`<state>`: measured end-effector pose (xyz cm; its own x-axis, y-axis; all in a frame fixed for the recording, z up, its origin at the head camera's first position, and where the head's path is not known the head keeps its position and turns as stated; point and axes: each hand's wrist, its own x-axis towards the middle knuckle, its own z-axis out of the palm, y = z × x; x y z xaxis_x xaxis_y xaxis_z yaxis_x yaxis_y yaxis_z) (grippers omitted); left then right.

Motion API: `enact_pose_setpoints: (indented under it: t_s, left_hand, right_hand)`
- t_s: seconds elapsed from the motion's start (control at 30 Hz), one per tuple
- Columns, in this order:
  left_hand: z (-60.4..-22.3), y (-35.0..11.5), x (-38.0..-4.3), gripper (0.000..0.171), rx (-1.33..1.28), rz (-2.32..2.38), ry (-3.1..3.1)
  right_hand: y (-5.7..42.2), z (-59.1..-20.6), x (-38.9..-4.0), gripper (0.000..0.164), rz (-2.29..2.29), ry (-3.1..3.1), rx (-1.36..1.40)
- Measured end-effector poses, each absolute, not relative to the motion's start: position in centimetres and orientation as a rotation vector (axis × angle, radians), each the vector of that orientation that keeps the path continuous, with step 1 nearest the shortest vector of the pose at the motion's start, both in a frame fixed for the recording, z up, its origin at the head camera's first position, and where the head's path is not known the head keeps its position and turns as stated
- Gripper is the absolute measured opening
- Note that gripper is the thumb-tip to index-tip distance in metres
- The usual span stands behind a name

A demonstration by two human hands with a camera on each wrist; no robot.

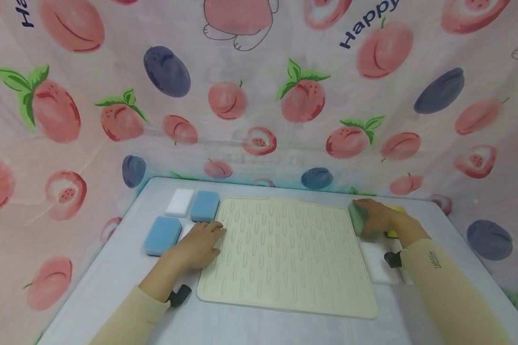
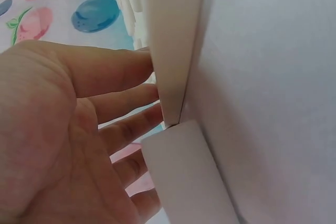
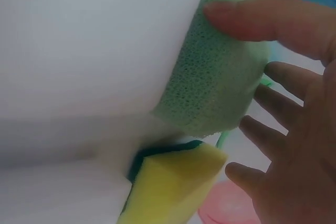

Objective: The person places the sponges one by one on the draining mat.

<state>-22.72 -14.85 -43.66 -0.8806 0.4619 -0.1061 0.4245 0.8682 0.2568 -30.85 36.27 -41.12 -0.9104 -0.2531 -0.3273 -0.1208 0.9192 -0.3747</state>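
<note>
A cream ridged mat [image 1: 280, 258] lies flat on the white table. My left hand [image 1: 200, 244] is at its left edge, fingers loosely extended, fingertips right at the mat's side in the left wrist view. Just below them there is a white block [image 2: 184, 166], partly hidden by the hand in the head view. At the mat's upper right corner my right hand [image 1: 377, 215] holds a green porous sponge [image 3: 210, 72] between thumb and fingers. The sponge is tilted, one side close to the mat. Right beside it lies a yellow sponge [image 3: 173, 182] with a dark green scouring layer.
Left of the mat lie two blue sponges, one near the back [image 1: 205, 206] and one farther left [image 1: 163, 235], with a white block [image 1: 180, 202] behind. White blocks [image 1: 380, 261] lie along the mat's right edge. A fruit-print curtain [image 1: 259, 110] encloses the table's back and sides.
</note>
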Motion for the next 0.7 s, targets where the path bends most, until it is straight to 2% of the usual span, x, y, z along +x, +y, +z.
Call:
enact_pose_setpoints:
  t_s: [0.7]
  left_hand:
    - [-44.18,-15.04,-22.7,0.055,0.684,0.316,2.876]
  right_hand:
    - [35.83,-40.28,-30.52,0.109,-0.374,2.765,-0.362]
